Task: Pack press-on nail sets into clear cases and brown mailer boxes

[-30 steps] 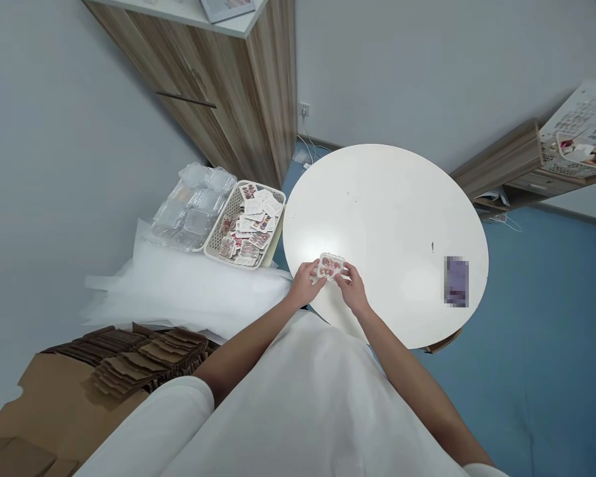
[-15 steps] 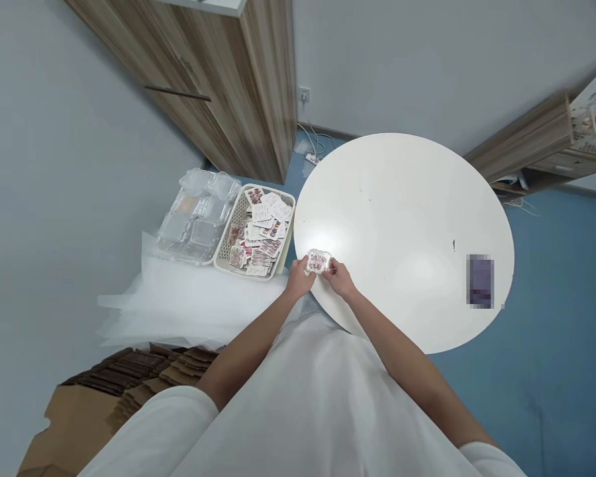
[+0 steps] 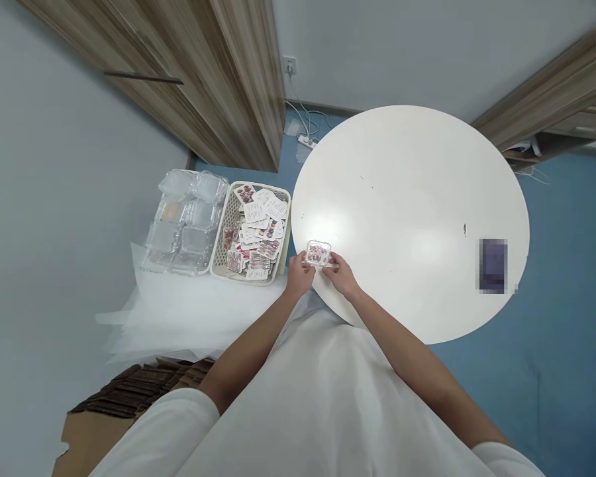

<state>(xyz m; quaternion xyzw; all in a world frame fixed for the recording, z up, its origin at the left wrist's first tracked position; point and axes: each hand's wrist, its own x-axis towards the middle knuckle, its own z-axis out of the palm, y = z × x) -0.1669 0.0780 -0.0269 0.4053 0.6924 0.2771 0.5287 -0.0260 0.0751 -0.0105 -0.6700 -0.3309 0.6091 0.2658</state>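
Note:
A small clear plastic box (image 3: pixel 318 253) with a card of pinkish-red nail-shaped pieces inside is held by its two sides over the near left rim of the round white table (image 3: pixel 407 199). My left hand (image 3: pixel 299 274) grips its left side, fingers closed on the edge. On the opposite side, my right hand (image 3: pixel 342 275) pinches the box between thumb and fingers. To the left stands a white perforated basket (image 3: pixel 217 266) filled with printed cards (image 3: pixel 255 212) and flat packs of similar pieces.
Stacked clear plastic boxes (image 3: pixel 195 240) lie in a tray left of the basket. White foam sheets (image 3: pixel 173 311) and folded cardboard (image 3: pixel 94 430) are nearer me. A blurred dark rectangle (image 3: pixel 493 266) lies at the table's right. A wood-grain cabinet (image 3: pixel 218 86) stands behind.
The view has shifted and come a little closer. Both hands still hold the plastic box, which now sits slightly higher between the fingers.

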